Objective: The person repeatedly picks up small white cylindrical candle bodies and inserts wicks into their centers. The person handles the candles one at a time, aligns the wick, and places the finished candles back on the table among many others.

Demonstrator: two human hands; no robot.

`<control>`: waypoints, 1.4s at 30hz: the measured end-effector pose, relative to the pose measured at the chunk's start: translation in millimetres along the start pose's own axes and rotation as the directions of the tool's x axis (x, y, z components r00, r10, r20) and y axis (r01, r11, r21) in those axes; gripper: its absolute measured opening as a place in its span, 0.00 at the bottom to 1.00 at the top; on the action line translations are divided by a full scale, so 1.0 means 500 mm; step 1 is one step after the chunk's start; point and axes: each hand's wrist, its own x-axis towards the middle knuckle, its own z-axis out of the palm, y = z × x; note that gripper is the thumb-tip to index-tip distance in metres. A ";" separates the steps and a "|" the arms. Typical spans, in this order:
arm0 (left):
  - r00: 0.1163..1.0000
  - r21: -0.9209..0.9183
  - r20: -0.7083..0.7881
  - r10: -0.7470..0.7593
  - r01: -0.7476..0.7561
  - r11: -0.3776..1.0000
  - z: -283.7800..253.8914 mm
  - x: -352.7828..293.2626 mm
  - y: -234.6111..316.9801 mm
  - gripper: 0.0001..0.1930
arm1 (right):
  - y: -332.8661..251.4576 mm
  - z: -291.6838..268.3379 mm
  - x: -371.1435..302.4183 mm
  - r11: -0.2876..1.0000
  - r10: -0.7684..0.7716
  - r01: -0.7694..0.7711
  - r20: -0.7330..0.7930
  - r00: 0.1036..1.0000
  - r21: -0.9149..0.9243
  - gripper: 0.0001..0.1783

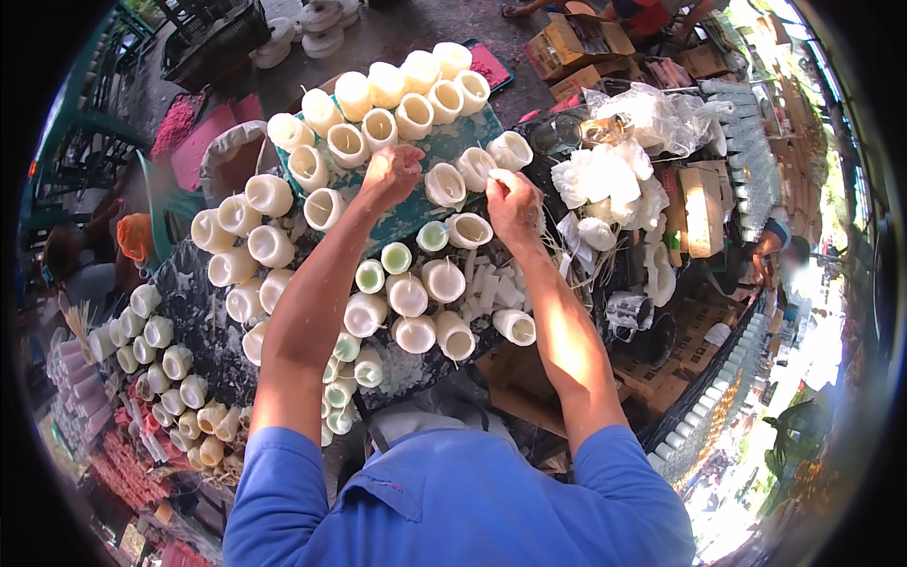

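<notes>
Left hand [395,173] half-curled over teal board [395,221]; right hand [516,205] fingers narrow, beside white wax cup [475,170]. Can't tell if either grips anything.

The head camera (wide fisheye) looks down on the table [213,345] from nearby.

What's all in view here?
Hollow round wax cups: dozens, cream, across table
Small round wax cups: several, greenish, centre
Flat rectangular board: one, teal, upper centre
Broken wax pieces: many, white, centre
Irregular lumps: several, white, right
Crumpled plastic film: some, clear, upper right
Cardboard boxes: several, brown, right
Plastic crate: one, black, upper left
Other people: several, clothing unclear, edges
Cloth shirt: one, blue, bottom
Left hand: one, bare, above board
Right hand: one, bare, beside cup
</notes>
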 end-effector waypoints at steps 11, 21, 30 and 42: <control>0.973 0.324 -0.172 0.152 -0.090 0.942 -0.157 -0.164 0.073 0.22 | 0.018 -0.088 -0.053 0.999 0.005 -0.004 -0.020 1.000 0.046 0.05; 0.952 0.449 -0.241 -0.188 0.281 0.848 -0.271 -0.356 0.067 0.22 | -0.040 -0.243 -0.257 0.915 0.374 -0.393 0.172 0.911 0.096 0.16; 0.844 0.337 -0.514 -0.152 0.362 0.869 -0.140 -0.253 -0.069 0.51 | -0.083 -0.318 -0.326 0.951 0.259 -0.292 0.253 0.932 0.100 0.17; 0.782 0.261 -0.553 -0.286 0.489 0.832 -0.128 -0.213 -0.122 0.47 | 0.042 -0.315 -0.382 0.952 0.305 -0.284 0.268 0.914 -0.116 0.15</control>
